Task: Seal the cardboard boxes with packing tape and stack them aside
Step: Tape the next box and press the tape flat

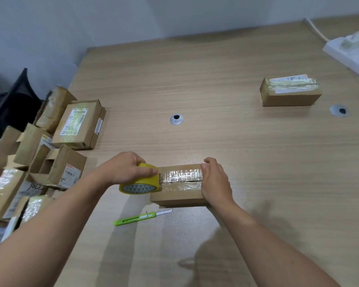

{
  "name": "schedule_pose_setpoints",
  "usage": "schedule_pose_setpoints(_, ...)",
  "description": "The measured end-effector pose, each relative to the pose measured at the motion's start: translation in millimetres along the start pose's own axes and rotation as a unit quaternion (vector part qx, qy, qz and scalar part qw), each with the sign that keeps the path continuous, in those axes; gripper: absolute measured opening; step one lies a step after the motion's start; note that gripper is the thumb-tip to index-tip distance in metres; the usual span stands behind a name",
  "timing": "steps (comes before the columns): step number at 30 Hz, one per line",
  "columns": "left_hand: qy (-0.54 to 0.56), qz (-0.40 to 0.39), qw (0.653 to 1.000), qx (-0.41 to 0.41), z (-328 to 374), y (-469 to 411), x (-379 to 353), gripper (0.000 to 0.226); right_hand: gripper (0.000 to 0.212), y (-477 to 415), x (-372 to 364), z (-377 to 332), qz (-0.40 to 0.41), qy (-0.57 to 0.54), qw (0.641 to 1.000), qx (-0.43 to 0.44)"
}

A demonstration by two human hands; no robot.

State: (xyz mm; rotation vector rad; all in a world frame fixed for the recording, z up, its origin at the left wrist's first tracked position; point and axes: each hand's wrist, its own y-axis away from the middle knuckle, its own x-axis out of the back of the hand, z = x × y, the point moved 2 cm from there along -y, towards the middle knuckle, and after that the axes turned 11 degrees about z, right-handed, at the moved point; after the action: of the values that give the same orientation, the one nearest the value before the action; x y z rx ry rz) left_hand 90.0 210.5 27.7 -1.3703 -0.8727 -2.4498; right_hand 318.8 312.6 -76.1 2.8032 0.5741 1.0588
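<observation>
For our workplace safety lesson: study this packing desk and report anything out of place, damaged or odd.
The green utility knife lies just in front of the box being taped, its blade extended. The boxes on the left sit jumbled, some with flaps open.

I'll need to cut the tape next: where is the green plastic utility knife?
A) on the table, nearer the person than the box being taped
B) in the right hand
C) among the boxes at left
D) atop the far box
A: the green plastic utility knife lies on the wooden table, just on the near side of the small brown cardboard box being taped.
</observation>
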Motion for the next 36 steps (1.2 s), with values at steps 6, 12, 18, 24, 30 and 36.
schedule_pose_setpoints(6,-0.113,-0.003,0.994,-0.003,3,-6,-3,0.05,0.036,0,2,0,-0.007,0.002,1.0,-0.001)
schedule_pose_setpoints(12,-0.203,-0.017,0.979,0.025,-9,-6,-9,0.052,0.033,-1,1,-1,-0.009,0.006,1.0,0.009)
schedule_pose_setpoints(18,-0.199,-0.022,0.979,0.047,-24,-9,-27,0.059,0.033,0,1,0,-0.007,0.0,1.0,0.01)
schedule_pose_setpoints(24,-0.179,-0.021,0.982,0.054,-34,-9,-38,0.057,0.036,0,1,0,-0.004,-0.004,1.0,0.016)
schedule_pose_setpoints(30,-0.098,-0.017,0.993,0.063,-36,-5,-41,0.051,0.052,2,4,-7,-0.001,0.11,0.988,0.108)
schedule_pose_setpoints(36,-0.078,-0.005,0.995,0.069,-32,-4,-46,0.048,0.056,16,-21,-42,0.037,0.285,0.924,0.253)
